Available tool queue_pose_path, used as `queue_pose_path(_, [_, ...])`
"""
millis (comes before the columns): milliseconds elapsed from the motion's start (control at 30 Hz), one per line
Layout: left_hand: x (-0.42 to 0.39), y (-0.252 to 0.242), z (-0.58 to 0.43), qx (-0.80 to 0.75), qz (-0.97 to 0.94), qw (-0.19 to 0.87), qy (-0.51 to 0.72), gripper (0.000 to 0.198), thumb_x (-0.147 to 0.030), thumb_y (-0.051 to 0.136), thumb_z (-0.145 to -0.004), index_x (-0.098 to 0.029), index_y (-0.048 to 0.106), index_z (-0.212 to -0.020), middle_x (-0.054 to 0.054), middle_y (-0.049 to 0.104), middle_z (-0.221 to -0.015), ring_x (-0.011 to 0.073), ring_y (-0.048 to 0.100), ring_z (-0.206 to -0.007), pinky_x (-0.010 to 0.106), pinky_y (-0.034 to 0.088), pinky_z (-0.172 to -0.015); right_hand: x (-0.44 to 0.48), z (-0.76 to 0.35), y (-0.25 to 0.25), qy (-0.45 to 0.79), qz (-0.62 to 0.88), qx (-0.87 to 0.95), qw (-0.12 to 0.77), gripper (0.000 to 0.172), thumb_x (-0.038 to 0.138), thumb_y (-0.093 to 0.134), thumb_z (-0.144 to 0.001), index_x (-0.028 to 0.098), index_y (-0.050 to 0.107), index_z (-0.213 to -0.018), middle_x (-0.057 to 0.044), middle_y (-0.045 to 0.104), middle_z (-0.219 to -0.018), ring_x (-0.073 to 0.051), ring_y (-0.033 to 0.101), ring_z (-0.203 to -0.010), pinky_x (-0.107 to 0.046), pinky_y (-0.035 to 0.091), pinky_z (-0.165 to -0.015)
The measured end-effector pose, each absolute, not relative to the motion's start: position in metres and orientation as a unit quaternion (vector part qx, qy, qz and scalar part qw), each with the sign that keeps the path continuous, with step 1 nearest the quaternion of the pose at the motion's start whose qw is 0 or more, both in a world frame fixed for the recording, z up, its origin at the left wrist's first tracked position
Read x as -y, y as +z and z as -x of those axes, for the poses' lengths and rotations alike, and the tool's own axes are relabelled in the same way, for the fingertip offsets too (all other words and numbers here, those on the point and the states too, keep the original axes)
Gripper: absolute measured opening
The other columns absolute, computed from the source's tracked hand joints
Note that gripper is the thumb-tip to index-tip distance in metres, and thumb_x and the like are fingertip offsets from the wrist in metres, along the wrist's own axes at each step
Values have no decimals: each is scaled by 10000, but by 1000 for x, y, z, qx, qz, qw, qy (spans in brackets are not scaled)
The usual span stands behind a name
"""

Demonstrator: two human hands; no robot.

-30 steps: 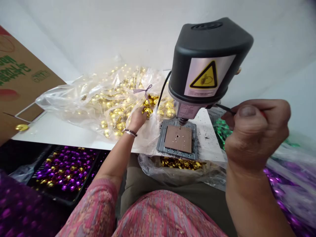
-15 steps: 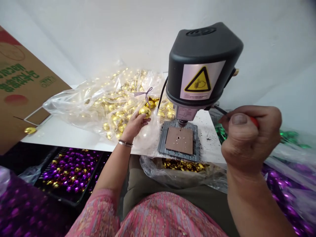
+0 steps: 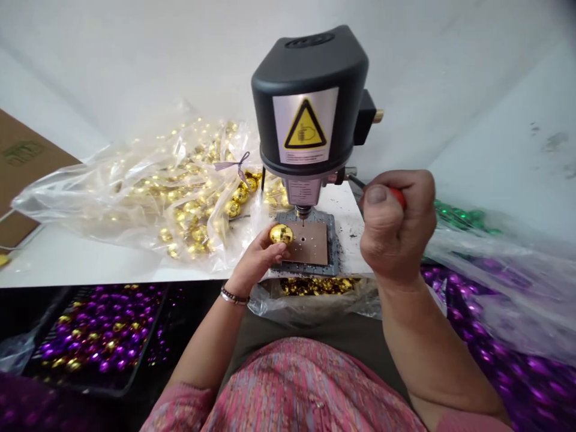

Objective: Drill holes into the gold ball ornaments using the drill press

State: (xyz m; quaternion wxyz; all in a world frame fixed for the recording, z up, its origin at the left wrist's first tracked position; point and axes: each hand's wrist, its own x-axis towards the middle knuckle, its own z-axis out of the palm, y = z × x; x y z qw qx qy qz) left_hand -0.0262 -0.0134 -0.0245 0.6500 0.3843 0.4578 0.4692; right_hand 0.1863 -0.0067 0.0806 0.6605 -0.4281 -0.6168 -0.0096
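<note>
My left hand (image 3: 256, 259) pinches a shiny gold ball (image 3: 281, 233) and holds it at the left edge of the brown drill pad (image 3: 311, 243), just left of the bit. A black bench drill (image 3: 309, 108) with a yellow warning label stands over the pad on the white table (image 3: 90, 264). My right hand (image 3: 396, 225) is a fist wrapped round the drill's red-tipped lever (image 3: 398, 195), close to the camera.
A clear bag of gold balls (image 3: 180, 186) lies left of the drill. Another bag of gold balls (image 3: 315, 291) hangs below the table edge. A black crate of purple and gold balls (image 3: 94, 333) sits lower left. Purple and green balls in plastic (image 3: 495, 288) lie right. Cardboard box (image 3: 22, 168) far left.
My left hand took a gold ball out of the clear bag and carried it right, to the drill pad. The right fist stayed on the lever. The camera view shifted.
</note>
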Motion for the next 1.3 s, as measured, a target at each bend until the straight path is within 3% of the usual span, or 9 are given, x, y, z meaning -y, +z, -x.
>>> queue_pose_path(167, [-4,-23,11,-524,-489,579,388,610,-390,739,-780,-158,561,-1315,-5,665,-779,105,617,-611,193,418,-499,8,-187,82,-7,429,629,649,225,430,439,-965,250,507,-847,49,537,-713,-66,523,-606,-237,450,-578])
queue_pose_path(367, [-10,-14,4,-589,-559,494,309,663,-370,698,-804,-145,527,-1404,-39,625,-606,110,543,-516,216,414,-498,9,-188,84,-8,403,635,658,167,373,463,-962,250,498,-855,69,550,-706,-42,516,-583,-206,455,-574])
queue_pose_path(567, [-17,-11,-2,-600,-635,396,281,600,-288,740,-750,-188,612,-1328,7,723,-897,147,629,-729,263,509,-704,10,-189,84,-4,426,643,636,189,405,427,-974,262,507,-880,54,550,-754,-52,544,-626,-214,476,-599])
queue_pose_path(733, [-24,-13,-6,-563,-704,339,270,554,-235,763,-717,-162,666,-1258,61,730,-1081,198,646,-938,325,502,-908,10,-190,84,1,419,646,638,198,404,434,-975,250,516,-882,51,579,-760,-52,543,-614,-220,482,-597])
queue_pose_path(1067, [-23,-21,-7,-558,-689,369,279,611,-250,779,-713,-145,637,-1298,71,739,-1098,216,663,-990,331,497,-932,17,-193,70,-44,434,662,610,45,245,535,-899,248,518,-856,54,562,-720,-78,555,-636,-245,499,-626])
queue_pose_path(1300, [-23,-26,-7,-560,-687,362,289,604,-225,776,-715,-180,646,-1303,55,736,-1144,209,669,-994,320,505,-933,16,-188,46,-87,410,650,634,61,209,527,-886,243,547,-932,36,610,-790,-95,578,-706,-250,511,-676])
